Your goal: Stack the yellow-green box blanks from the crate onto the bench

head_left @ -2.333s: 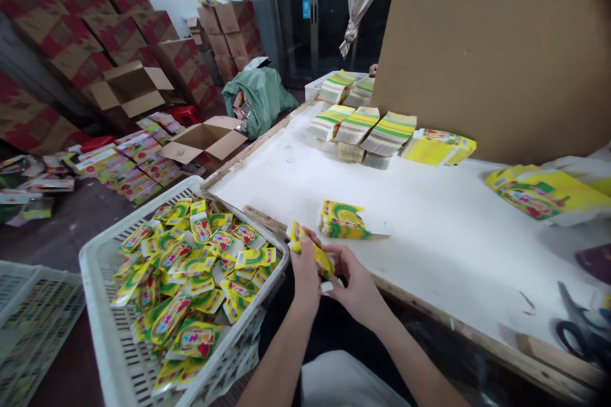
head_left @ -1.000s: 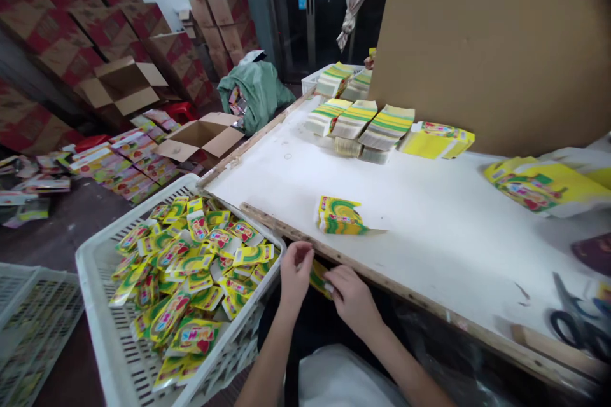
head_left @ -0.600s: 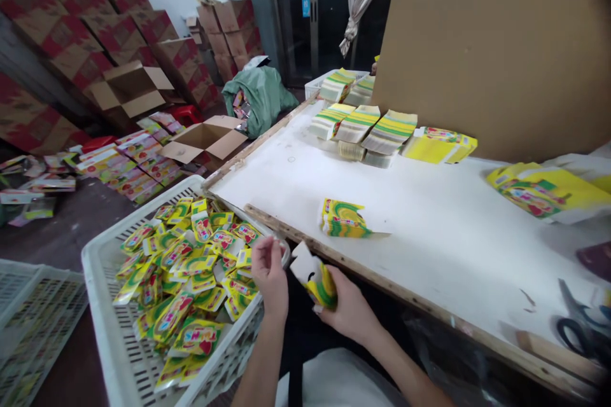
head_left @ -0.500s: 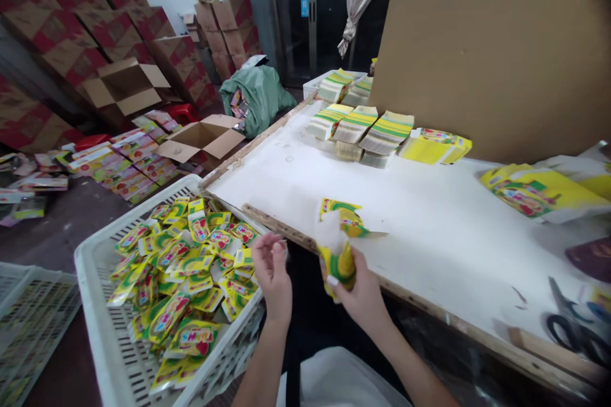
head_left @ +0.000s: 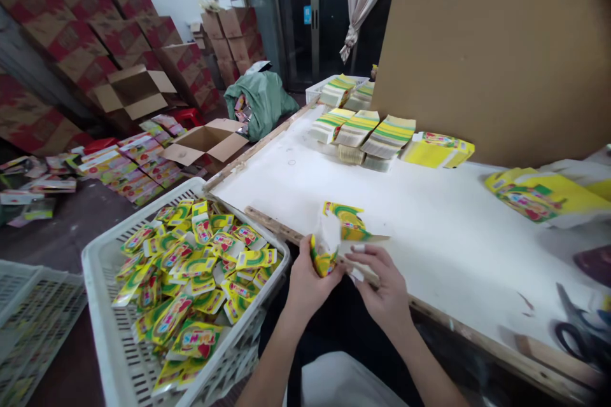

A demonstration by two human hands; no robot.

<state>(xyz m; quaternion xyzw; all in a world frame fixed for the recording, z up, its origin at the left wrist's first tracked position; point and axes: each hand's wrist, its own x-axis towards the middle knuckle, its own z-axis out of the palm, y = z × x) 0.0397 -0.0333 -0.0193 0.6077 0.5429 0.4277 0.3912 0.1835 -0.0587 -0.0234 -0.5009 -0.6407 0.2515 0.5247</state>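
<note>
My left hand (head_left: 310, 283) is closed around a small yellow-green packet (head_left: 324, 255), whose white end points up. Close beside it, my right hand (head_left: 384, 280) has its fingers bent around a pale strip or flap (head_left: 360, 270); its exact shape is blurred. Just beyond the hands, another yellow-green printed piece (head_left: 351, 219) lies on the white table (head_left: 429, 229). To the left, a white basket (head_left: 98, 324) holds many yellow packets (head_left: 176, 315).
Stacks of printed card (head_left: 389, 135) stand at the table's back, beside a yellow carton piece (head_left: 439, 150). Scissors (head_left: 575, 324) lie at the right near a wooden block (head_left: 554, 359). Open cartons (head_left: 207, 143) and a green sack (head_left: 260, 102) are on the floor.
The packet has passed from my right hand to my left hand, which moved right from the basket's edge. My right hand has shifted slightly right and now touches the pale piece.
</note>
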